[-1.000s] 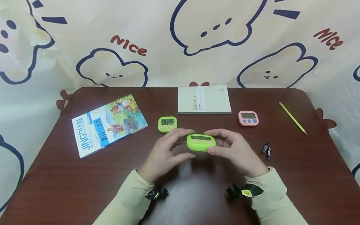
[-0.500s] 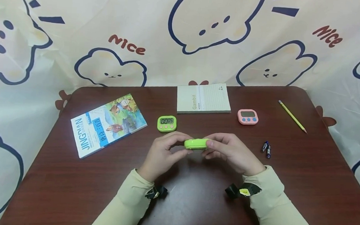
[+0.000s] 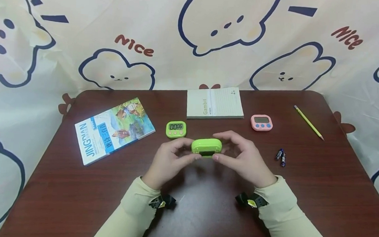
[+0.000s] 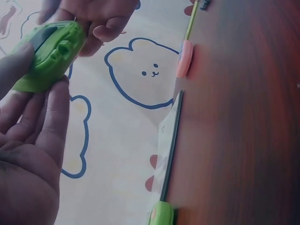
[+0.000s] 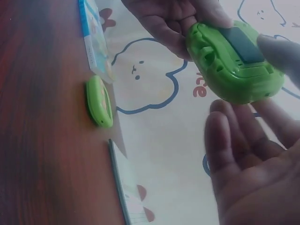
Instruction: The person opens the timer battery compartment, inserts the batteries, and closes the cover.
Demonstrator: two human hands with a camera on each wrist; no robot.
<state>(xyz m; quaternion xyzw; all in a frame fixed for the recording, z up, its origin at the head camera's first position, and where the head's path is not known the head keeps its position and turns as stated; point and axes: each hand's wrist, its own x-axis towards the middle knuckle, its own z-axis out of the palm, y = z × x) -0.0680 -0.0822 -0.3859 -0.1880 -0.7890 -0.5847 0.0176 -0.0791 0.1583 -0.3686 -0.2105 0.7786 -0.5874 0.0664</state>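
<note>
A green digital timer is held up off the table, between both hands. My left hand pinches its left end, thumb on the near face and fingers behind. My right hand is at the other end, thumb at the near corner and fingers curled around behind it. In the right wrist view, the timer's back faces me, with a dark rectangular strip and moulded slots. Beyond the left hand, a second green timer lies on the table, its screen lit with digits.
A pink timer lies right of a pale notebook at the back. Small batteries and a yellow pencil are farther right. A blue illustrated book lies left on the brown table.
The held timer has been turned over: its screen and buttons faced up earlier, and now its back with the dark strip faces me. The other green timer's display went from 00:05 to 00:06.
</note>
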